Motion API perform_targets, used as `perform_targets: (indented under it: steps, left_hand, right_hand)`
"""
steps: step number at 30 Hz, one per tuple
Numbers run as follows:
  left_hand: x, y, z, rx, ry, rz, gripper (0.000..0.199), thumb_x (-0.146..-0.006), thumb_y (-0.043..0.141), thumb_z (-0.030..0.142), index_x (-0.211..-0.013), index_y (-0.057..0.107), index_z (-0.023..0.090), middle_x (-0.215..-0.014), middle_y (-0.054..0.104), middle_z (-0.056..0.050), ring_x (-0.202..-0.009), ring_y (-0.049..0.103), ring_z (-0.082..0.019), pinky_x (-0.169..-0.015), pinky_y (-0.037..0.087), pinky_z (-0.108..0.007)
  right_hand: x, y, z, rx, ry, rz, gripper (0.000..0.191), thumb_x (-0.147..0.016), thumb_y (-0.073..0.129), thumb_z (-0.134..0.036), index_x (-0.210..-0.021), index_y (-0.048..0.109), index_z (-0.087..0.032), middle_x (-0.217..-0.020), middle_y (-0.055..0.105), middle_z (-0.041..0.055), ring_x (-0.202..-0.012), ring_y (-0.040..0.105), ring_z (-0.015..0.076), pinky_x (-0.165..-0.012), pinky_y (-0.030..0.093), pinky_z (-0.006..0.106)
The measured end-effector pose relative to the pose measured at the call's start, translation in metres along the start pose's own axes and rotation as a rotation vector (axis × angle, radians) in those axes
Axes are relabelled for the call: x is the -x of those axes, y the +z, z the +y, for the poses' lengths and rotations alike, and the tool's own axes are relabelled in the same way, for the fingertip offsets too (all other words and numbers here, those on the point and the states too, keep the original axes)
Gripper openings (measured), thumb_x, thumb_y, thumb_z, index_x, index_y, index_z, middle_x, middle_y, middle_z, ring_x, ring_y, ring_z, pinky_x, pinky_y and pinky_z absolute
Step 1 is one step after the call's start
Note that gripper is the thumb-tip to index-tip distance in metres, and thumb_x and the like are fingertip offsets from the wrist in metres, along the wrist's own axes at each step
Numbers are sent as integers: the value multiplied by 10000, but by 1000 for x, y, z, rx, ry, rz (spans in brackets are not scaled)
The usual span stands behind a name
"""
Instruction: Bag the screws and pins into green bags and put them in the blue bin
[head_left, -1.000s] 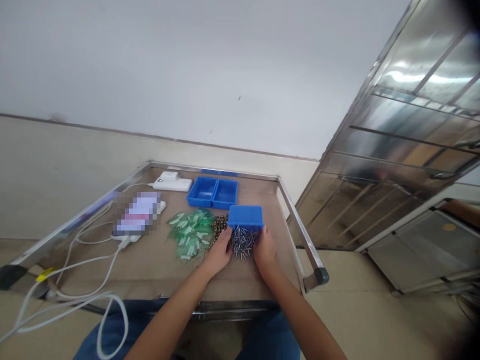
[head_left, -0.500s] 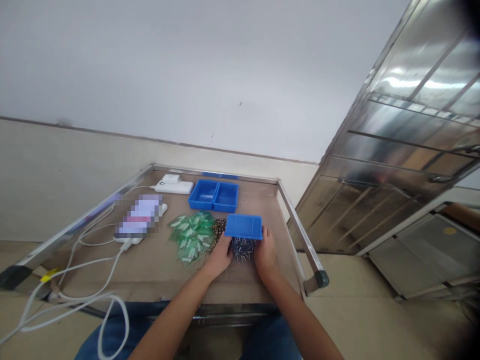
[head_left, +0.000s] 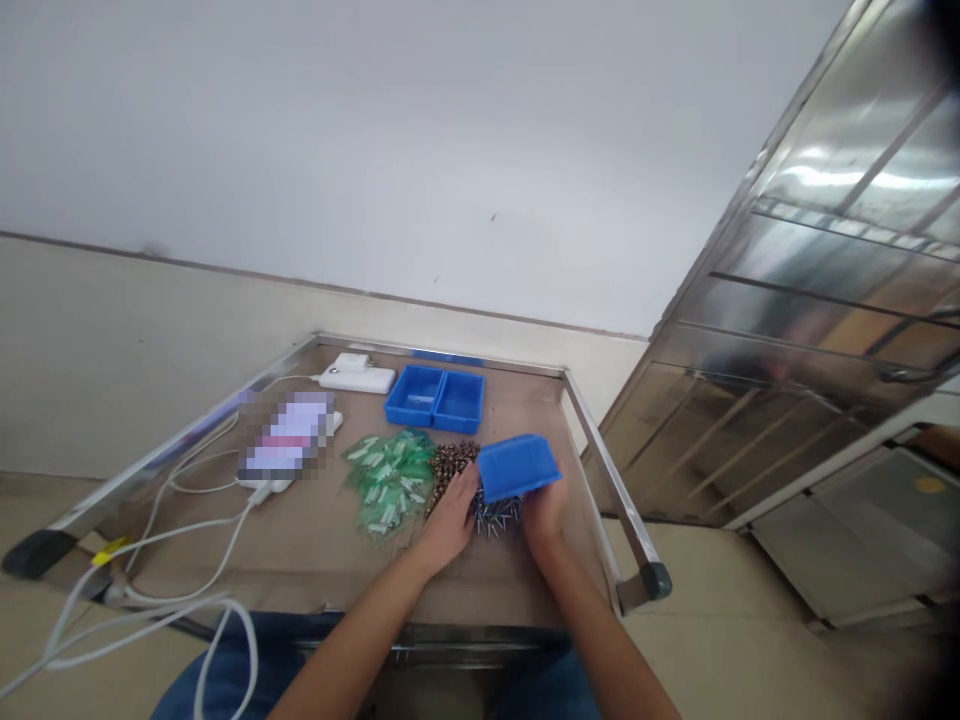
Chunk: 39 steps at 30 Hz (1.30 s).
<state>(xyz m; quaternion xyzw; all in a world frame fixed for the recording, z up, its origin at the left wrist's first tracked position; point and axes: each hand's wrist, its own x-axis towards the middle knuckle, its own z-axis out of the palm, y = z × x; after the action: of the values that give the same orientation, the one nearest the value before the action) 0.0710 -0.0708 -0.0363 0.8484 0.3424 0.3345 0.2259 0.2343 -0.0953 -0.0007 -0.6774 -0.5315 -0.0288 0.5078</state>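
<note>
- Right hand (head_left: 543,508): grip grasping the tilted blue box (head_left: 517,466), over metal pins (head_left: 495,520), toward the desk's (head_left: 300,545) right edge.
- Left hand (head_left: 451,522): beside box and brownish pieces (head_left: 448,464); cannot tell its grip.

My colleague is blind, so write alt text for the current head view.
A person's right hand holds a blue rectangular plastic bin tipped above silvery metal pins, the left hand close beside it. Leftward lie small brown metal parts and green plastic with white pieces; two open blue bins stand behind.
</note>
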Motion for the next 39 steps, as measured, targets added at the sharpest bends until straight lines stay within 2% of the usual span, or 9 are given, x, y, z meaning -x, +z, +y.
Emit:
perform_targets:
  steps: [3, 7, 16, 23, 28, 31, 35, 37, 39]
  left_hand:
    - [-1, -4, 5, 14, 12, -6, 782, -624, 322, -77, -1315, 78, 195, -1375, 179, -57, -1253, 139, -188, -1024, 143, -443]
    - [-2, -7, 7, 27, -2, -22, 792, -636, 300, -75, -1318, 19, 213, -1380, 157, -49, -1256, 123, -186, -1023, 128, -453]
    - [1, -9, 7, -9, -6, -72, 782, -639, 290, -75, -1314, 50, 237, -1372, 191, -25, -1253, 142, -168, -1020, 141, -461]
    - [0, -14, 17, -43, -5, -221, 755, -608, 300, -78, -1281, 222, 256, -1356, 238, 1, -1253, 144, -172, -1010, 149, -491]
    - [-1, -14, 17, -70, -19, -267, 755, -600, 290, -80, -1280, 230, 245, -1360, 227, -3, -1255, 131, -164, -1011, 157, -486]
    - [-1, -14, 16, -70, -33, -282, 765, -587, 290, -80, -1280, 231, 240, -1360, 228, -3, -1255, 131, -159, -1012, 159, -482]
    - [-1, -13, 16, -50, -37, -265, 769, -584, 294, -81, -1278, 235, 245, -1358, 233, -1, -1254, 135, -160, -1013, 149, -484]
    - [0, -14, 16, -32, -31, -232, 764, -594, 293, -83, -1277, 236, 255, -1354, 245, 0, -1253, 144, -162, -1012, 144, -491]
    - [1, -15, 14, -14, -19, -192, 748, -611, 294, -83, -1274, 242, 260, -1347, 264, -6, -1250, 157, -165, -1010, 145, -495]
  right_hand:
    - [-13, 2, -1, 90, 0, 79, 214, -798, 309, -219, -769, 509, -147, -749, 479, 64, -732, 435, 182, -664, 328, 309]
    - [-31, 10, 4, 227, 39, 135, 256, -815, 295, -272, -765, 507, -138, -680, 481, 58, -666, 438, 179, -605, 320, 291]
    - [-50, 48, 38, 287, 159, -16, 310, -789, 287, -294, -643, 508, -131, -635, 532, 85, -594, 469, 168, -547, 311, 264]
    - [-70, 64, 37, 176, 216, -110, 432, -812, 232, -371, -630, 539, -126, -561, 555, 72, -503, 453, 139, -490, 281, 243]
    - [-76, 77, 36, 129, 268, -101, 458, -818, 210, -398, -673, 548, -126, -562, 563, 67, -505, 458, 137, -497, 290, 238]
    - [-83, 83, 36, 81, 275, -142, 483, -820, 190, -421, -688, 549, -126, -577, 569, 70, -535, 482, 146, -516, 312, 240]
    - [-91, 77, 31, 31, 343, -213, 515, -818, 174, -452, -751, 553, -110, -671, 598, 118, -630, 540, 184, -553, 349, 263]
    - [-86, 63, 27, 12, 379, -216, 527, -817, 171, -459, -788, 550, -93, -727, 604, 146, -682, 557, 202, -584, 370, 280]
    - [-68, 43, 25, 1, 376, -202, 534, -817, 169, -457, -808, 552, -86, -761, 607, 159, -711, 565, 212, -618, 388, 299]
